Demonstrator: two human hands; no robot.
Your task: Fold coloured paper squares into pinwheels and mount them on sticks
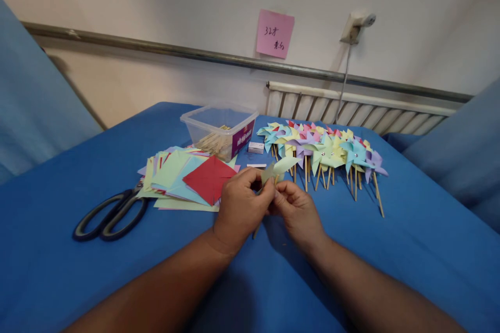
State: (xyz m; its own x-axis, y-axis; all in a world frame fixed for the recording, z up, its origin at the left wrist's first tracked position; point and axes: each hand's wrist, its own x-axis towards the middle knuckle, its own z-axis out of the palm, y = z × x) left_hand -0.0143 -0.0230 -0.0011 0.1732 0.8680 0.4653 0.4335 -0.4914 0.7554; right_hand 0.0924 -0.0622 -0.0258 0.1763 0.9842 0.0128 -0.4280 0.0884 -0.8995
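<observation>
Left hand (242, 202) gripping, right hand (300, 213) pinching, I hold a pale green pinwheel (287, 165) and its stick (256, 231) at twelve o'clock; I seem to be fastening them, so the next move probably calls for steady pressure. Other pinwheels (327, 150) cluster at its two o'clock.

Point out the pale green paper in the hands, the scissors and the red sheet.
Pale green paper (287, 166): head view, on its larger raised flap.
Scissors (116, 214): head view, on the dark handles, between the loops.
Red sheet (209, 179): head view, middle of its upper face.
</observation>
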